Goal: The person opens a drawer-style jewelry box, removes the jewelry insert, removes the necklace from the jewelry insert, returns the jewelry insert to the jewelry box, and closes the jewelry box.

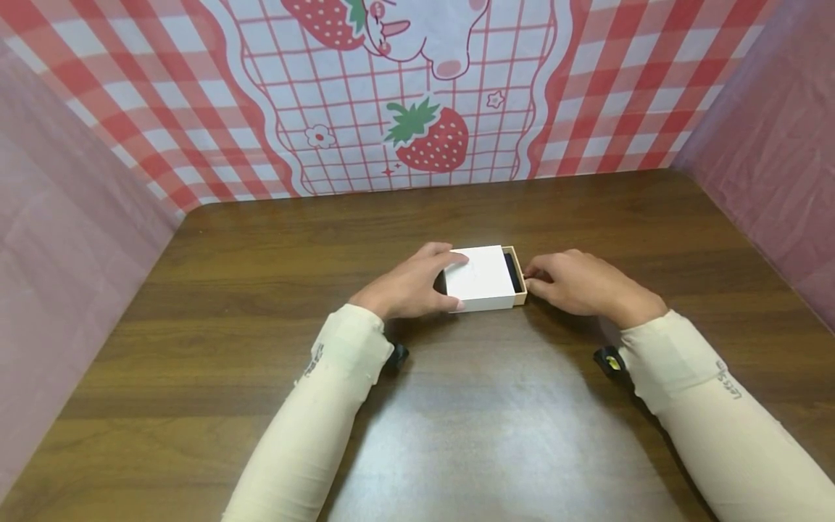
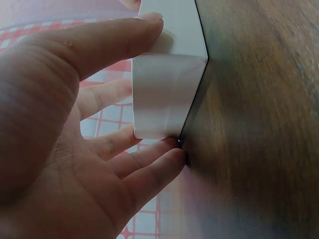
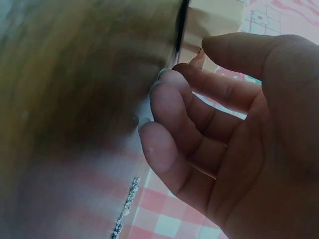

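A white drawer box (image 1: 481, 279) lies flat on the brown wooden table, its tan inner drawer (image 1: 520, 299) sticking out a little on the right. Something black (image 1: 513, 272) shows inside that drawer. My left hand (image 1: 412, 284) holds the white sleeve by its left end, thumb on the near side and fingers at the far side. At the drawer's right end, my right hand (image 1: 590, 284) pinches a small brown pull tab (image 3: 198, 59) between thumb and index finger. The other right fingers (image 3: 167, 107) are curled close to the tabletop.
The wooden table (image 1: 261, 254) extends around the box. Behind it hangs a red-and-white checked cloth (image 1: 489, 138) with strawberry prints, and pinkish cloth walls (image 1: 72, 188) flank both sides. Dark wrist devices (image 1: 610, 361) sit under the pale sleeves (image 1: 698, 391).
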The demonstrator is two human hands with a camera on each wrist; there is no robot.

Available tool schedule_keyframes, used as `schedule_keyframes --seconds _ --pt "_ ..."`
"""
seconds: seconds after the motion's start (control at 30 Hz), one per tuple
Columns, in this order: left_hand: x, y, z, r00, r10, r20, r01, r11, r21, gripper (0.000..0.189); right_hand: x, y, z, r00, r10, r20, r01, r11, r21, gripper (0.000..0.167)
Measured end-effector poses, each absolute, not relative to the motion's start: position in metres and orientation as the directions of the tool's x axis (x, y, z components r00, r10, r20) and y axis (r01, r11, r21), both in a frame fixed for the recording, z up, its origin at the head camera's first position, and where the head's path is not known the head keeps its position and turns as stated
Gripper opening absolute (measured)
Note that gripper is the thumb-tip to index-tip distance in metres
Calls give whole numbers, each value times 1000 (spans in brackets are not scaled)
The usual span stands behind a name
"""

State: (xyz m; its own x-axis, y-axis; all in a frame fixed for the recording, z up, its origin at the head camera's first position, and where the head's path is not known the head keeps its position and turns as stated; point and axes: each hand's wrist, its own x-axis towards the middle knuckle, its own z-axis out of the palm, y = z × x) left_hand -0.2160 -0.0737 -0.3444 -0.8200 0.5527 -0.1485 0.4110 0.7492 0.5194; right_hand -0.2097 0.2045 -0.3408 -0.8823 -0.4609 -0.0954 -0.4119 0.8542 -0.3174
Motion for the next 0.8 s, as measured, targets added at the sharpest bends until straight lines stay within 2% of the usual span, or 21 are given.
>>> schedule_keyframes --seconds 0.8 --pt "-217 -73 -345 -818 557 -143 419 748 515 73 -209 203 -341 -879 -468 -90 -421 851 -313 30"
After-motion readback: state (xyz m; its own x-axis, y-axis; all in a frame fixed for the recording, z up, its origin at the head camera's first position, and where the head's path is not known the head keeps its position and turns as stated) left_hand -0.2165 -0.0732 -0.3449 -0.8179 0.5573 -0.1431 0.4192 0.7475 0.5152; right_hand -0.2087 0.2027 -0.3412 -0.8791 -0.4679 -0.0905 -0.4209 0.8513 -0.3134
